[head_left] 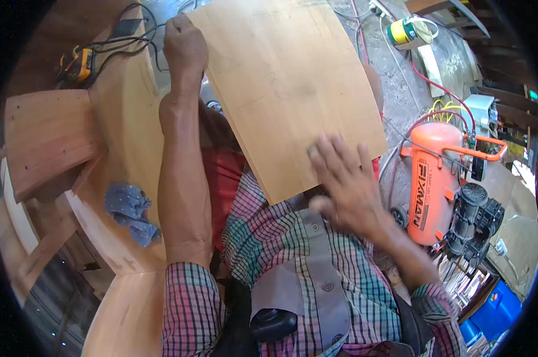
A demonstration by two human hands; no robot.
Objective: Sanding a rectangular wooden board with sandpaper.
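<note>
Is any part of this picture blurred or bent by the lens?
In the head view, the right hand on the wooden board is smeared by motion blur, while the left hand gripping the board's far corner looks sharp; the fisheye lens bends the board's straight edges, and the rim is black.

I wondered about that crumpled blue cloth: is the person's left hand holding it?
No: the crumpled blue cloth lies alone on the curved wooden bench, while the left hand grips the far edge of the flat wooden board.
</note>
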